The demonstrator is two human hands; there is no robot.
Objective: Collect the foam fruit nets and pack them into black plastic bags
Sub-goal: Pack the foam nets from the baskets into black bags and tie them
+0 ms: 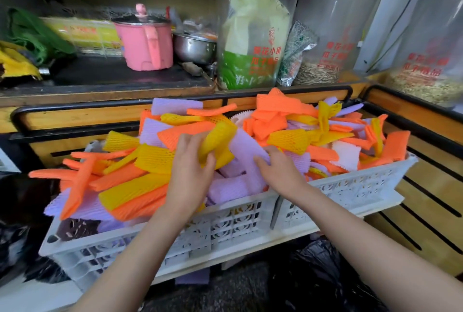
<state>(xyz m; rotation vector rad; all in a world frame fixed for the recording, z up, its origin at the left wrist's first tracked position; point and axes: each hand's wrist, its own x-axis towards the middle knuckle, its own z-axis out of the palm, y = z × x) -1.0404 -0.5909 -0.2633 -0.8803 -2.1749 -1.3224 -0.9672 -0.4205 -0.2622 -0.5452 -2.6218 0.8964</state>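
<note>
Two white lattice baskets (240,221) stand side by side, heaped with orange, yellow and purple foam fruit nets (130,176). My left hand (190,171) grips a yellow net (220,141) at the middle of the pile. Just to its right, my right hand (278,171) holds a purple net (246,148) with curled fingers. A black plastic bag (323,276) lies crumpled on the floor below the baskets, between my forearms.
Behind the baskets runs a wooden counter with a black rail (75,108). On it stand a pink pot (146,41), a steel bowl (194,47) and tall clear jars (253,28). More black bags (15,211) sit at the left.
</note>
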